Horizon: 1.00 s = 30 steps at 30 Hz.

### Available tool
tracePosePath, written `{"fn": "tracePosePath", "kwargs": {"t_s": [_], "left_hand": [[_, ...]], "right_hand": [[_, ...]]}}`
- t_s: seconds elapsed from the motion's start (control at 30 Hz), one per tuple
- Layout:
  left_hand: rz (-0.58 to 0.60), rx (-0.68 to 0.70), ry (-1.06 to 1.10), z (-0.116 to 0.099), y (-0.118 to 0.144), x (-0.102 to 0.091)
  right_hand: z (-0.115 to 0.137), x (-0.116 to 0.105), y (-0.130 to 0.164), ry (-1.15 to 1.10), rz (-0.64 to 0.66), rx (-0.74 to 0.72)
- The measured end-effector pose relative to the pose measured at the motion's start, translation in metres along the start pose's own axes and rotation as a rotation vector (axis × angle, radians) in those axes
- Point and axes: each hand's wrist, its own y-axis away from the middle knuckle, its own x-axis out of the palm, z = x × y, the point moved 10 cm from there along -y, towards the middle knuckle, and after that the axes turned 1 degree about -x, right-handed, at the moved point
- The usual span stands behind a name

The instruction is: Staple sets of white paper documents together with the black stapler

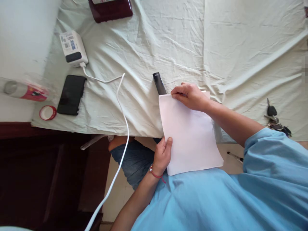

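A stack of white paper sheets (190, 141) lies across my lap and over the table's near edge. My left hand (163, 155) grips its left edge, with the thumb on top and the fingers hidden beneath. At the top edge, my right hand (190, 95) pinches the paper between thumb and fingers. Just beyond the top left corner lies a black stapler-like object (159, 82), its near end hidden by the sheets. How many sheets there are cannot be made out.
A cloth-covered table (231, 61) holds a white charger box (73, 48) with a white cable (126, 122), a black phone (71, 94), a tape roll (55, 113), a plastic bottle (33, 92), a dark red box (112, 12) and keys (272, 110). A pen (235, 157) is at right.
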Motion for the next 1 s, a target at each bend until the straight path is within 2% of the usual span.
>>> {"fn": "tracePosePath", "kwargs": {"t_s": [0.17, 0.33, 0.43, 0.6, 0.7, 0.77, 0.87, 1.0], "left_hand": [[-0.017, -0.001, -0.018, 0.003, 0.001, -0.001], [-0.055, 0.000, -0.019, 0.002, 0.002, -0.007], [-0.092, -0.023, 0.014, 0.001, 0.003, -0.014], [-0.104, -0.085, 0.217, -0.003, 0.001, -0.012], [-0.078, -0.175, 0.354, 0.000, -0.001, -0.001], [-0.075, -0.239, 0.432, 0.003, -0.002, 0.004], [-0.113, -0.302, 0.520, 0.004, 0.000, 0.006], [-0.189, -0.341, 0.632, 0.005, 0.005, 0.001]], "right_hand": [[-0.001, 0.001, -0.001, 0.070, -0.052, -0.004], [-0.013, -0.019, 0.014, 0.194, -0.210, -0.007], [-0.034, -0.042, 0.043, 0.168, -0.311, 0.081], [-0.070, -0.085, 0.119, 0.148, -0.494, 0.418], [-0.084, -0.084, 0.152, -0.092, -0.435, 0.619], [-0.085, -0.082, 0.163, -0.200, -0.401, 0.690], [-0.088, -0.079, 0.167, -0.269, -0.339, 0.793], [-0.093, -0.062, 0.163, -0.372, -0.207, 0.917]]}}
